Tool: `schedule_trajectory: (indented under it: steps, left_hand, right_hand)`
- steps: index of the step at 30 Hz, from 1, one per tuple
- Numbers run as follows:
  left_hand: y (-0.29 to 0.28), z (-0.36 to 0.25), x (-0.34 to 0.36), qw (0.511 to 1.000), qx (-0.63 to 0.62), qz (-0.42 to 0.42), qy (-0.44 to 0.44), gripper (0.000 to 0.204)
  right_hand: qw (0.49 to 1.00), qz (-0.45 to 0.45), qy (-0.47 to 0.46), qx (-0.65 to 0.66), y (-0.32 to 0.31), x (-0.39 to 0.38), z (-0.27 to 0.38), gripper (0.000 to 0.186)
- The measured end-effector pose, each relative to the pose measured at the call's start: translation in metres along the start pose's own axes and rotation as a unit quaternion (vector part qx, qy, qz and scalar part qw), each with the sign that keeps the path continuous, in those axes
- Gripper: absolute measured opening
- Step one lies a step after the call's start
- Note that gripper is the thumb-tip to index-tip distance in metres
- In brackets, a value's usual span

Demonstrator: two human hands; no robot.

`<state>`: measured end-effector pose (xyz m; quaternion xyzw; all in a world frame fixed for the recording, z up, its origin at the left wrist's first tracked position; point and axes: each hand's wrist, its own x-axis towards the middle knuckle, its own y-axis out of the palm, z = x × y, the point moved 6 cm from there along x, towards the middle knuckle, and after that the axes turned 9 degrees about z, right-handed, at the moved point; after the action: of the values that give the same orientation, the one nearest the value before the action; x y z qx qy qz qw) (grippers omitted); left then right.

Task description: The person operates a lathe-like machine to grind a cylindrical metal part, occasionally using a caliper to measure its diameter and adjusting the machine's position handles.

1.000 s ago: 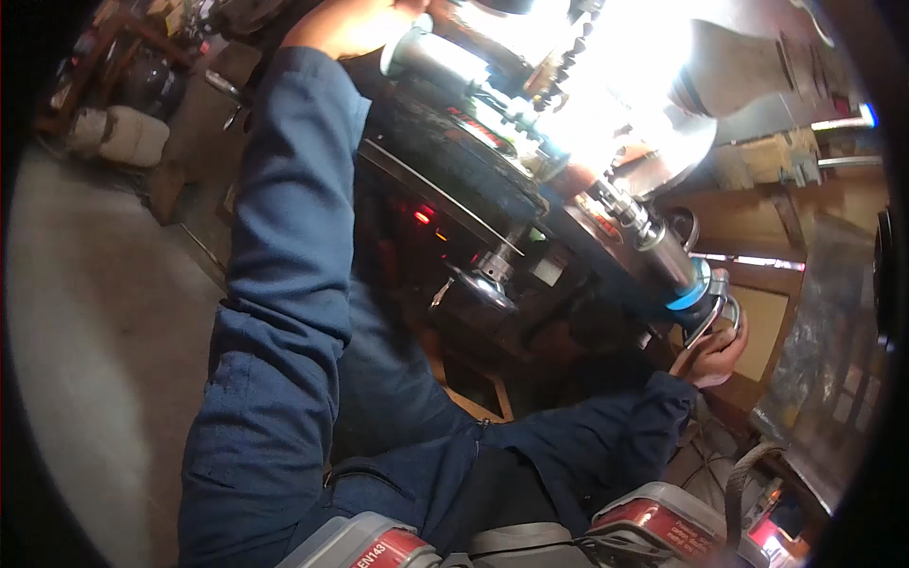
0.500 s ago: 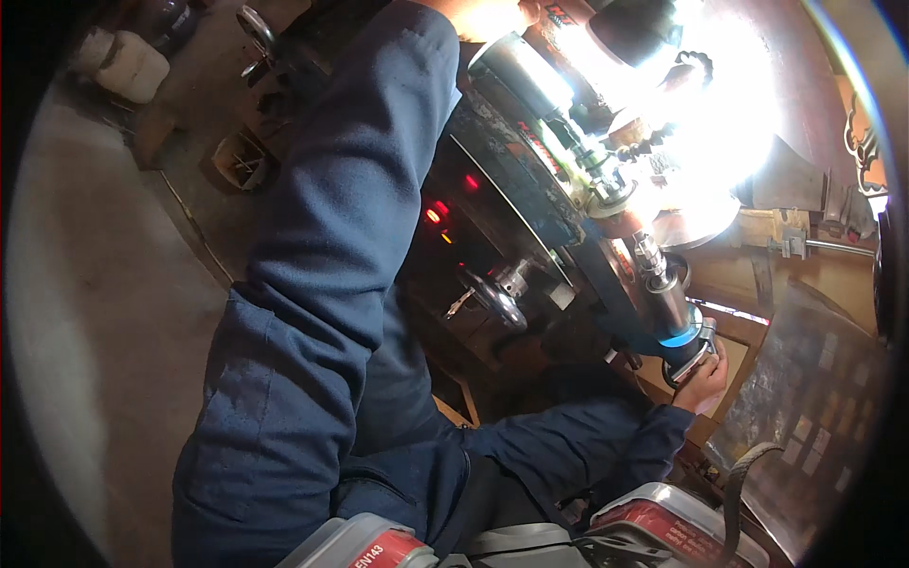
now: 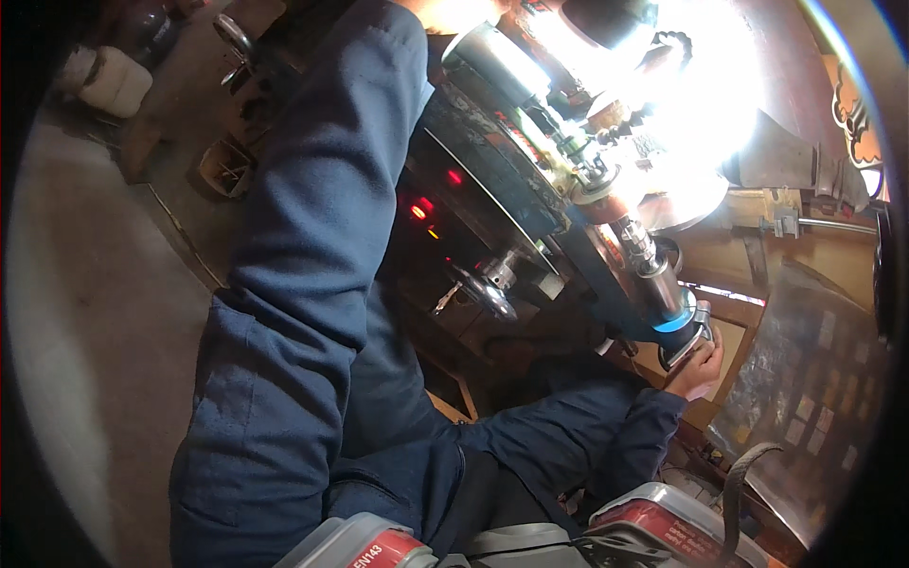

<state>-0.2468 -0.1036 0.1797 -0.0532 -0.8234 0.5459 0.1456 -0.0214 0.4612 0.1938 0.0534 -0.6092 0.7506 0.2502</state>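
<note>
A lathe fills the upper middle, strongly lit and washed out in part. At the top edge my left hand [image 3: 464,13] is cut off by the frame, beside a silver cylinder [image 3: 497,64]; its fingers are hidden. My right hand [image 3: 697,367], thumb and fingers curled, grips the handwheel [image 3: 689,348] at the outer end of the tailstock. A shiny metal sleeve with a blue ring [image 3: 674,324] runs from there towards a bright, round workpiece [image 3: 684,204], whose outline is lost in glare.
Below the lathe bed [image 3: 492,180] sit a chromed handwheel [image 3: 485,293] and red lights [image 3: 418,212]. A white jug [image 3: 115,83] and a small open box [image 3: 227,168] stand at the far left. Clear plastic sheeting [image 3: 805,398] hangs at right; respirator filters [image 3: 379,541] show at the bottom edge.
The lathe and both arms have shifted slightly left in the picture as the view moved. My right hand stays at the tailstock handwheel, and my left at the top edge.
</note>
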Motion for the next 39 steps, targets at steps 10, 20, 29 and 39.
schedule_trajectory:
  steps: [10,20,29,39]
  left_hand:
    - [0.000,0.002,-0.001,0.998,0.016,-0.056,0.036,0.041]
    - [-0.011,-0.016,-0.007,0.995,-0.062,0.010,0.077,0.033]
    - [-0.021,-0.021,-0.012,0.992,-0.090,0.070,-0.060,0.037]
    - [-0.008,-0.014,-0.001,0.992,-0.081,0.096,-0.009,0.031]
  right_hand:
    - [0.996,-0.077,-0.021,-0.037,-0.001,-0.017,0.022,0.032]
    - [0.965,-0.256,-0.056,-0.008,0.013,-0.052,0.012,0.046]
    - [0.979,-0.199,-0.040,-0.011,0.000,-0.041,0.033,0.047]
    - [0.992,0.115,0.035,-0.024,-0.003,0.020,0.012,0.030]
